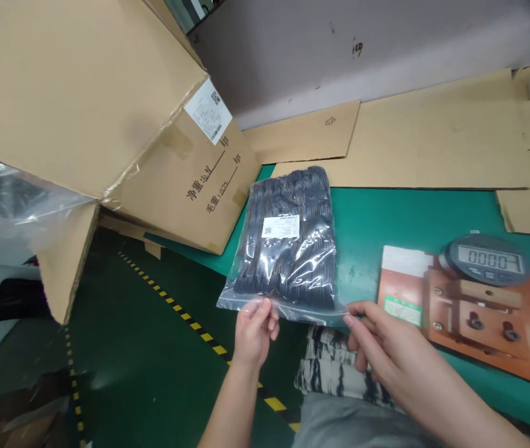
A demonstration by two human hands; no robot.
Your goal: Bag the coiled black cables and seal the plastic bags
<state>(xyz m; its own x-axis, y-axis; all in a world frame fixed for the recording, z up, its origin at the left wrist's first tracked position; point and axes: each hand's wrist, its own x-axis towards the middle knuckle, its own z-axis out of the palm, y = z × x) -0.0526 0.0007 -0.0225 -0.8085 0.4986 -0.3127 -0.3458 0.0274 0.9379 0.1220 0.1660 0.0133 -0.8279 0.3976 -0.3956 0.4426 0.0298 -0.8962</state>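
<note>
A clear zip-lock bag (288, 249) packed with rows of thin dark parts lies at the edge of the green table, a white printed label on its front. My left hand (256, 330) pinches the bag's near edge around its middle, thumb on top. At the right end of the same edge, my right hand (381, 339) has thumb and forefinger closed on the plastic, its other fingers curled below. What kind of parts the bag holds I cannot make out.
A big open cardboard box (176, 180) with a label stands tilted at the left. An orange fixture (474, 317) carrying a digital gauge (486, 258) reading 0.000 sits to the right. Cardboard sheets (423, 143) line the table's back. The floor has yellow-black tape (195, 325).
</note>
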